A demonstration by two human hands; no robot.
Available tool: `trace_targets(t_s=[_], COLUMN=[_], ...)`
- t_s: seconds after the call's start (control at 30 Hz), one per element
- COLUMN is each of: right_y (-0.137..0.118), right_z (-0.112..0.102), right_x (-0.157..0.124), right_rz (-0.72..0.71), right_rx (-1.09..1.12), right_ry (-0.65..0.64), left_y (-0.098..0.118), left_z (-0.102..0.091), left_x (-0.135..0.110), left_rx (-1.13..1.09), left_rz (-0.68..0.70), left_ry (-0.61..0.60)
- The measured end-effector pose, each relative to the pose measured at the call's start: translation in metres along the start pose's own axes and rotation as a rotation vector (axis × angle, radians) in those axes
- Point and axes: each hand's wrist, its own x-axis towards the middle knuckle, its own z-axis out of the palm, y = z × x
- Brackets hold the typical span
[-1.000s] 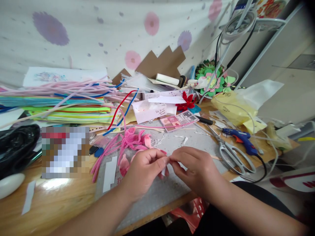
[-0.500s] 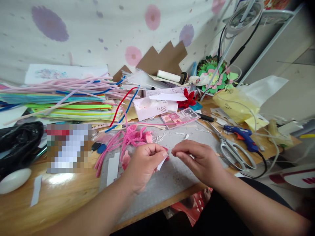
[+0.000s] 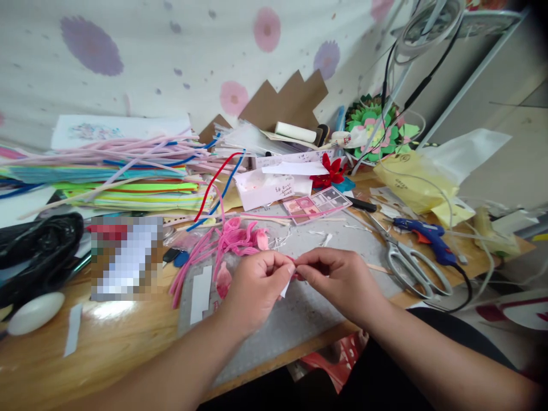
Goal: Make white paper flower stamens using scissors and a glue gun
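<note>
Over the grey cutting mat (image 3: 317, 322) my left hand (image 3: 254, 288) is closed in a pinch, with a small white paper piece (image 3: 285, 290) sticking out below the thumb. My right hand (image 3: 340, 279) is also pinched, its fingertips meeting the left ones. A bit of reddish pink shows between the fingertips; the fingers hide most of it. Behind my left hand lie a bundle of pink pipe cleaners (image 3: 235, 238) and a pink petal-like piece (image 3: 223, 281). White paper strips (image 3: 200, 297) rest on the mat at the left.
Silver scissors (image 3: 413, 268) and a blue hot glue gun (image 3: 432, 235) with its cord lie to the right. A red flower (image 3: 329, 171) and white box (image 3: 268, 191) stand behind the mat. Stacks of coloured pipe cleaners (image 3: 128, 191) fill the back left. Black plastic (image 3: 43, 248) lies at far left.
My right hand has moved left, so its fingertips now meet those of my left hand. My left hand keeps its pinch on the white paper piece. The view has shifted slightly.
</note>
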Motion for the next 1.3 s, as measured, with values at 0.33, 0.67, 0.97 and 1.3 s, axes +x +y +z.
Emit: trace_targets(t_s=[0.33,0.67,0.97,1.3], right_y=[0.006,0.003,-0.004,-0.007], right_z=[0.003,0.005,-0.004,-0.008], right_x=[-0.007,-0.002,-0.001,0.0], right_rz=[-0.353,-0.351,-0.22,-0.301], right_rx=[-0.377,-0.287,-0.075,-0.041], right_ry=[0.085,0.173,0.006,-0.024], left_y=[-0.003,0.0,0.001,0.003], left_z=[0.0,0.0,0.0,0.001], left_x=[0.0,-0.002,-0.007,-0.009], left_rx=[-0.122,0.075,0.314,0.528], left_rz=[-0.02,0.088,0.315,0.56], left_ry=[-0.034,-0.045,0.045,0.154])
